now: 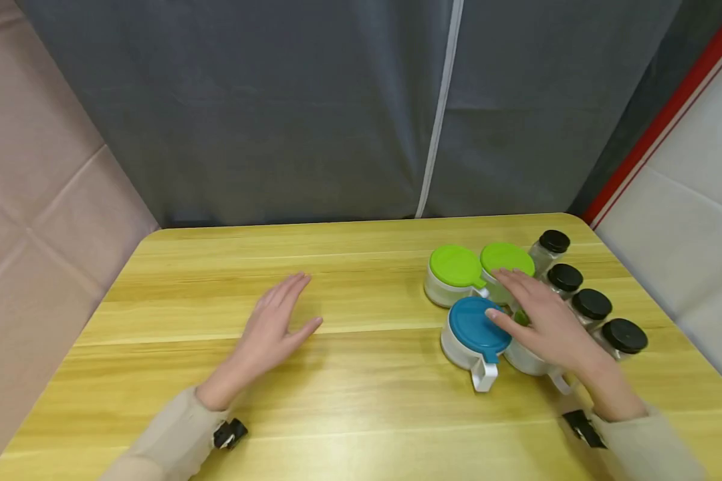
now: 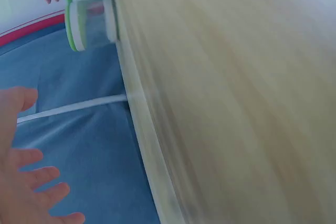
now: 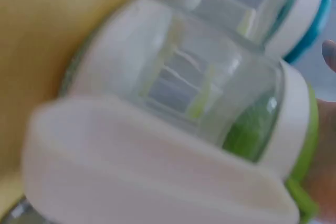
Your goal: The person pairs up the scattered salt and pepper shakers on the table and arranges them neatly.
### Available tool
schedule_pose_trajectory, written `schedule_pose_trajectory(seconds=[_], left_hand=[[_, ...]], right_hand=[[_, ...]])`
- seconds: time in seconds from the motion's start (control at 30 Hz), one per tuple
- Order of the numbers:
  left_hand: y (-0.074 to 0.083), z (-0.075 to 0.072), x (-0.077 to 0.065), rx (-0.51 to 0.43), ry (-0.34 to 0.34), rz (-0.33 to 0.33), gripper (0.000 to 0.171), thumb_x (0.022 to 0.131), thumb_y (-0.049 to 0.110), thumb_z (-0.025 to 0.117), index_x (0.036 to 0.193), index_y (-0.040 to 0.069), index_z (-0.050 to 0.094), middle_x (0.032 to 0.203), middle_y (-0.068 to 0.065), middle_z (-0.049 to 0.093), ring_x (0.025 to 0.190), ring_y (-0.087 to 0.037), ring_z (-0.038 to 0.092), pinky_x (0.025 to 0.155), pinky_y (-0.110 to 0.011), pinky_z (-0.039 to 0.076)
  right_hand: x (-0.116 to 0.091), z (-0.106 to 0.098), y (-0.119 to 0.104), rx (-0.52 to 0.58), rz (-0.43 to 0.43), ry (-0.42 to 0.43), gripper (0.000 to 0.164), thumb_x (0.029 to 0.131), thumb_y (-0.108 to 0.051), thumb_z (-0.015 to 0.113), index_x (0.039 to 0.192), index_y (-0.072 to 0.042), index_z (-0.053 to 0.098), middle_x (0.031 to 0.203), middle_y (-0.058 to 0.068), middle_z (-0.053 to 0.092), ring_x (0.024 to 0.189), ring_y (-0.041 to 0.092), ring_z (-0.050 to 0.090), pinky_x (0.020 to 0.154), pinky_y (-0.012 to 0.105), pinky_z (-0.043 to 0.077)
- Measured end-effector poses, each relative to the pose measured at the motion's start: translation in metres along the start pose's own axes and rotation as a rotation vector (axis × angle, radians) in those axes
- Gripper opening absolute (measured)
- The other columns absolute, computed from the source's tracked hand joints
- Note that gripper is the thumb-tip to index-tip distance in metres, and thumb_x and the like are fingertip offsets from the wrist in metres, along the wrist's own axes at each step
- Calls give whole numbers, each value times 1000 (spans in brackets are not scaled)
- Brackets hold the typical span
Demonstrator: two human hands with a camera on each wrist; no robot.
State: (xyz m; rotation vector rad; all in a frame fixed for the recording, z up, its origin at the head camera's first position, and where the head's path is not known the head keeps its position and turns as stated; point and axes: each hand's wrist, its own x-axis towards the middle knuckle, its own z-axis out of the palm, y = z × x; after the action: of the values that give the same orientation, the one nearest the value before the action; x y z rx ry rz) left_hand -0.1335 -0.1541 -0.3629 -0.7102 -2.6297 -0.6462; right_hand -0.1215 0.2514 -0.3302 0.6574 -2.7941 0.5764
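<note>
Plain beige sleeves [image 1: 171, 437]; small black wrist-worn devices [image 1: 231, 433], one per side.

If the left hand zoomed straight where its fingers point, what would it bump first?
Probably the dark grey curtain behind the wood-grain table. Depth is unclear, though: the left hand might brush the table first.

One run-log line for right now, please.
left hand: empty, above table | right hand: open over front green-lidded jar, contact unclear | blue-lidded jar: upright | four black-capped jars: table's right side
</note>
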Motion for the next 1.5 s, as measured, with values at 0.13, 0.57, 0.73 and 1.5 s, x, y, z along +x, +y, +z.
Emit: schedule_pose_trajectory(seconds=[0.13,0.57,0.73,1.5], left_hand=[[11,4,7,-238,25,-91,61,81,34,62,131,6,39,128,-10,42,117,-27,37,92,-48,30],[45,31,36,-633,-43,-240,60,79,28,67,128,9,41,127,-6,44,116,-17,37,95,-43,29],[52,44,46,-672,-53,-255,63,76,29,69,129,9,41,127,-5,44,116,-18,38,94,-44,29],[70,82,79,-673,-220,-294,71,76,33,69,133,7,34,131,-9,37,118,-22,35,95,-37,31]], right_hand=[[-4,-15,3,26,14,51,55,83,-27,62,129,-6,43,125,17,44,113,36,38,85,55,32],[-35,-60,38,108,107,220,49,79,-11,66,125,-16,51,120,-12,49,109,-11,31,88,9,21],[-52,-69,54,168,241,220,46,84,-12,61,128,-16,48,114,-31,40,111,-11,27,102,38,15],[-98,-54,133,515,284,-18,49,92,0,41,138,-8,28,122,-19,45,104,-9,43,74,6,35]])
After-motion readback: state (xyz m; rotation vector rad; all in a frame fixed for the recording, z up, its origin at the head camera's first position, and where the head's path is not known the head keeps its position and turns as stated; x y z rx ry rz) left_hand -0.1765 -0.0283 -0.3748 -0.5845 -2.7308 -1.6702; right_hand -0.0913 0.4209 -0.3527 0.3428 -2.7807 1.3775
